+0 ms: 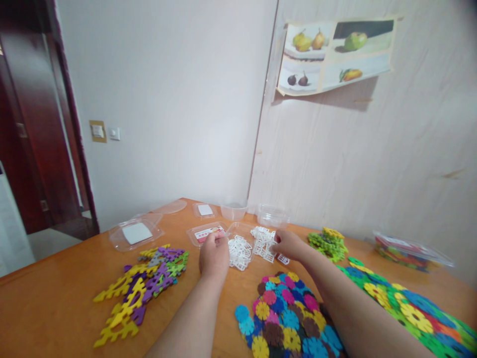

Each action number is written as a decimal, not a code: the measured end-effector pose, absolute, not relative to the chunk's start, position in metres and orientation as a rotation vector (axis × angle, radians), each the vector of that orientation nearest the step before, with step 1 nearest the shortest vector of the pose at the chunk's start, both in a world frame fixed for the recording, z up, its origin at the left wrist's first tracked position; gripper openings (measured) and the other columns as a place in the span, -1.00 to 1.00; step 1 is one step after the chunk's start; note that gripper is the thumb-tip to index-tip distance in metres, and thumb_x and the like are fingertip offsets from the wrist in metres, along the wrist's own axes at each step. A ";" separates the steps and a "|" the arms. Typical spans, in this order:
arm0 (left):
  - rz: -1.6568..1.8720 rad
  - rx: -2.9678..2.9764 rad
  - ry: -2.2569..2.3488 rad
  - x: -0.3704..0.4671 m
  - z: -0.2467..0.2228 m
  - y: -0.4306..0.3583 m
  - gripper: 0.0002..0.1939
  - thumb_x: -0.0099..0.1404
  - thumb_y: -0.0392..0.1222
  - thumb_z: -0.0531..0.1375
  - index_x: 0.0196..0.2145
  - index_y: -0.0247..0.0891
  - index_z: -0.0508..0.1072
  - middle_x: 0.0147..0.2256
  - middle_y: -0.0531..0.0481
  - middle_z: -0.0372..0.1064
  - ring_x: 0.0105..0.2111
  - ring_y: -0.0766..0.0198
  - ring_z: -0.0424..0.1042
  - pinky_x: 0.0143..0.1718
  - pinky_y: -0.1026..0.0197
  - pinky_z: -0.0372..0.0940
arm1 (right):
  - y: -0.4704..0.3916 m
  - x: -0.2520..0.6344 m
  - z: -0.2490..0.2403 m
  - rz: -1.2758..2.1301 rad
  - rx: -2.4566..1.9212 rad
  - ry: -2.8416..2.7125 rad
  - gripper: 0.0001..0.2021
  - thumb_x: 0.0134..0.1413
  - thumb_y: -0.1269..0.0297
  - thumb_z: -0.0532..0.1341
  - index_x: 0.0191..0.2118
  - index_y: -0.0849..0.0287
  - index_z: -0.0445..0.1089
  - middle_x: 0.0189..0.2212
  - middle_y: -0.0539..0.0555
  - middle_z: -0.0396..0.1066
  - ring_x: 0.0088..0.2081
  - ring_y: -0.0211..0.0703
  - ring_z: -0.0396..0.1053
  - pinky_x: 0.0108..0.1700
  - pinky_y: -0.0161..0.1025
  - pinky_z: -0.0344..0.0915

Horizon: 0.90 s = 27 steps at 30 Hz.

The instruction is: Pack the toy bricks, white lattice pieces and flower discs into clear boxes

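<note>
White lattice pieces (239, 252) lie in two adjoining groups between the hands: a heap at three o'clock from the left hand's fingers, in and about a clear tray (238, 229), and loose pieces (264, 243) at nine o'clock from the right hand's fingers. The right hand (289, 245) has its fingertips at the edge of the loose pieces, apparently in contact; its fingers are bent and drawn together, but whether a piece is gripped cannot be told. The left hand (215, 254) is beside the tray's left rim, fingers curled with the thumb near the forefinger; the exact gap and any hold cannot be told.

The left forearm enters from six o'clock and points towards one o'clock, back of the hand upward. The right forearm enters from five o'clock and slants towards ten o'clock, wrist slightly bent.

On the counter (63, 288), multicoloured discs (283, 318) lie between the forearms. Yellow and purple pieces (143, 283) lie at eight o'clock from the left hand; green pieces (328, 243) lie at three o'clock from the right hand.
</note>
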State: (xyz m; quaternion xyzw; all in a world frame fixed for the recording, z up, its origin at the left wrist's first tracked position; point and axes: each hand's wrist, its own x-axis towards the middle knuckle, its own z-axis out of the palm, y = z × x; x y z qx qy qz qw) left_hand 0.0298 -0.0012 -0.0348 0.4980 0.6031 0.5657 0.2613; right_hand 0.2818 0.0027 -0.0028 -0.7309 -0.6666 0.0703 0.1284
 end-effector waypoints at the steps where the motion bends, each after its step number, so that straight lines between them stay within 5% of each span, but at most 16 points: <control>1: 1.530 1.350 1.633 0.030 -0.035 -0.001 -0.82 0.19 -0.16 0.14 -0.30 -0.15 0.53 -0.31 -0.01 0.57 -0.28 0.14 0.51 -0.31 0.22 0.28 | 0.003 0.282 -0.002 0.198 -2.117 -1.928 -0.91 -0.08 0.33 0.31 -0.43 0.21 0.40 -0.50 -0.01 0.43 -0.44 -0.26 0.32 -0.47 -0.35 -0.01; 8: 1.532 1.359 1.648 0.030 -0.035 -0.001 -0.82 0.20 -0.17 0.14 -0.30 -0.14 0.54 -0.29 -0.02 0.57 -0.26 0.15 0.51 -0.30 0.23 0.28 | -0.003 0.280 0.010 0.273 -2.029 -1.834 -0.75 0.13 0.35 0.18 -0.57 0.22 0.33 -0.63 0.01 0.34 -0.55 -0.28 0.30 -0.50 -0.35 0.07; 15: 1.524 1.364 1.652 0.030 -0.036 0.000 -0.83 0.21 -0.16 0.15 -0.29 -0.13 0.54 -0.29 0.00 0.57 -0.26 0.16 0.51 -0.30 0.23 0.27 | -0.013 0.255 0.028 0.574 -1.514 -1.716 -0.70 0.29 0.18 0.11 -0.04 0.24 0.46 -0.29 0.15 0.55 -0.31 -0.19 0.50 -0.32 -0.33 0.38; 18: 1.533 1.357 1.648 0.030 -0.035 -0.001 -0.83 0.20 -0.16 0.15 -0.29 -0.13 0.53 -0.29 0.00 0.57 -0.28 0.16 0.51 -0.30 0.23 0.27 | -0.012 0.257 0.022 0.382 -1.654 -1.837 -0.67 0.25 0.27 0.12 0.05 0.21 0.45 -0.16 0.17 0.55 -0.16 -0.10 0.49 -0.17 -0.26 0.38; 22: 1.542 1.351 1.636 0.030 -0.035 -0.002 -0.83 0.20 -0.15 0.14 -0.30 -0.13 0.52 -0.32 0.00 0.56 -0.29 0.16 0.51 -0.31 0.23 0.26 | -0.011 0.263 0.008 0.056 -1.929 -2.144 -0.68 0.17 0.26 0.17 -0.01 0.22 0.50 0.00 0.24 0.50 0.02 0.03 0.42 0.01 -0.20 0.28; 27: 1.549 1.352 1.620 0.030 -0.036 -0.001 -0.83 0.19 -0.15 0.14 -0.30 -0.14 0.52 -0.31 0.01 0.56 -0.28 0.16 0.51 -0.31 0.23 0.27 | -0.013 0.261 0.001 0.045 -2.013 -2.176 -0.78 0.14 0.20 0.19 -0.25 0.18 0.55 -0.12 0.23 0.55 -0.07 0.03 0.45 -0.08 -0.21 0.25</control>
